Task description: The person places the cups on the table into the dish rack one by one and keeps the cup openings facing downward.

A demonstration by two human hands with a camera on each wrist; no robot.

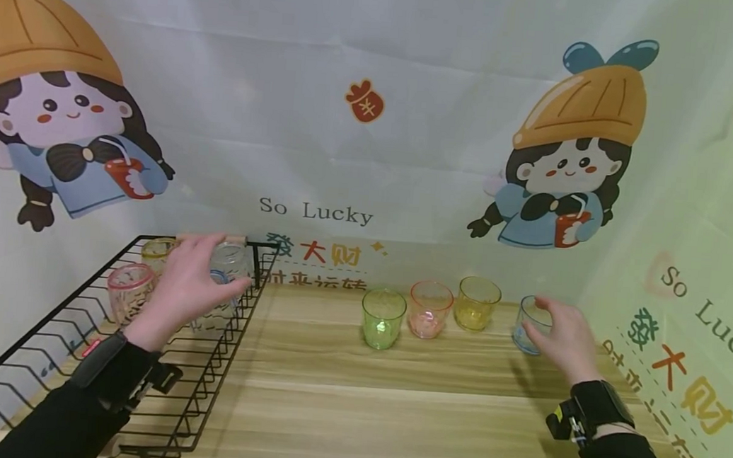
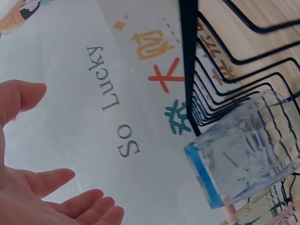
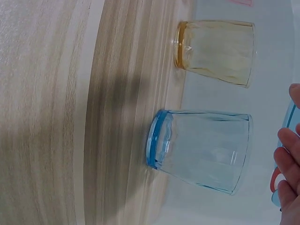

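My left hand (image 1: 192,284) hovers over the black wire rack with fingers spread and nothing in them. Below it, a blue-based glass (image 2: 243,150) stands upside down in the rack, apart from the fingers in the left wrist view. Beside it in the rack are a pink glass (image 1: 130,292), a yellow glass (image 1: 158,251) and a clear glass (image 1: 233,259), partly hidden by the hand. On the right, my right hand (image 1: 565,335) is at an upright blue glass (image 3: 206,150) on the table. In the right wrist view its loosely bent fingers (image 3: 288,164) sit above the rim, apart from the glass.
Upright on the wooden table (image 1: 392,415) stand a green glass (image 1: 383,320), a pink glass (image 1: 430,311) and a yellow glass (image 1: 477,305), left of the blue one. The wire rack (image 1: 200,416) runs along the left side. A printed cloth (image 1: 423,155) hangs behind.
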